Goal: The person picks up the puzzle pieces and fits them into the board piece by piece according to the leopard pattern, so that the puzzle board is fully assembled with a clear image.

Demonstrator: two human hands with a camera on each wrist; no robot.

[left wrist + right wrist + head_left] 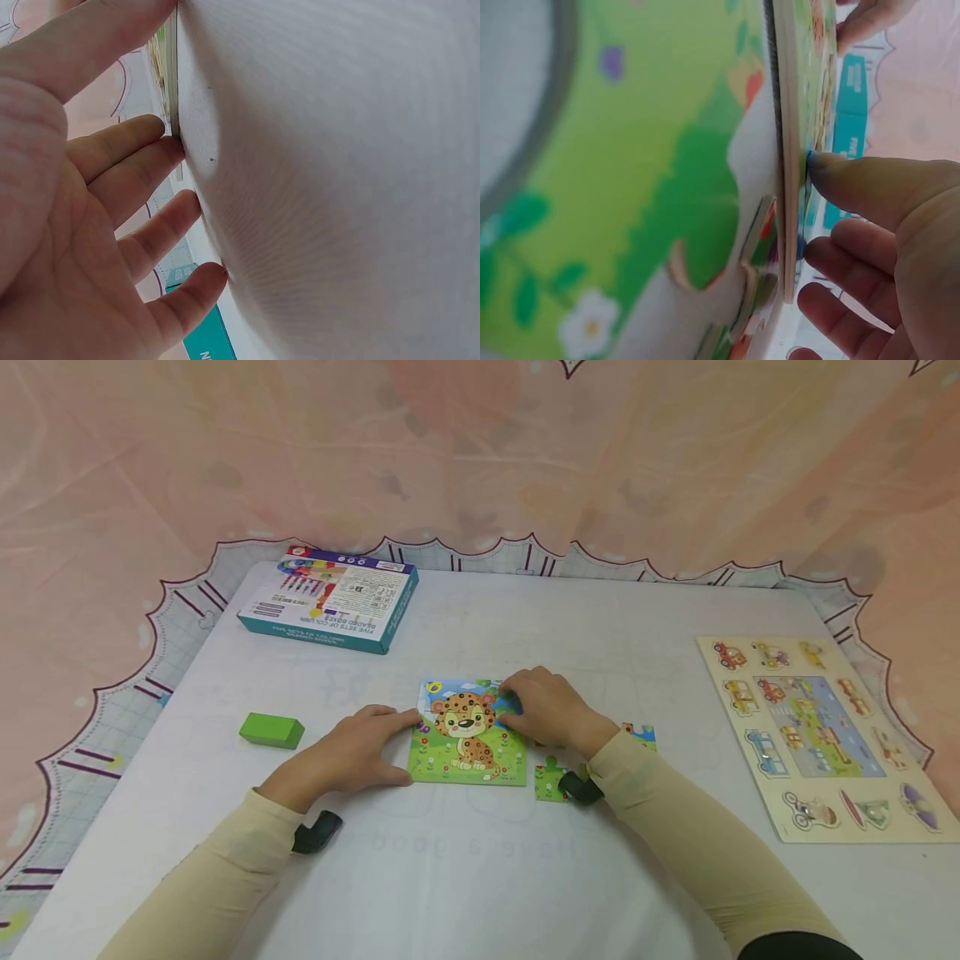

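A square jigsaw puzzle (468, 735) with a cartoon leopard on green grass lies on the white table. My left hand (358, 750) is at its left side, thumb and index finger spread along the edge, the other fingers loosely extended in the left wrist view. At the puzzle's upper right corner my right hand (551, 706) pinches a bluish puzzle piece (512, 703) between thumb and fingers, close against the board. Loose green puzzle pieces (550, 779) lie right of the puzzle, partly hidden by the right wrist and its black strap.
A teal-edged box (330, 597) lies at the back left. Nearer on the left is a green block (272, 731). A wooden peg puzzle board (765, 814) with vehicle and toy pictures lies at the right. Another loose piece (643, 735) shows beyond the right forearm.
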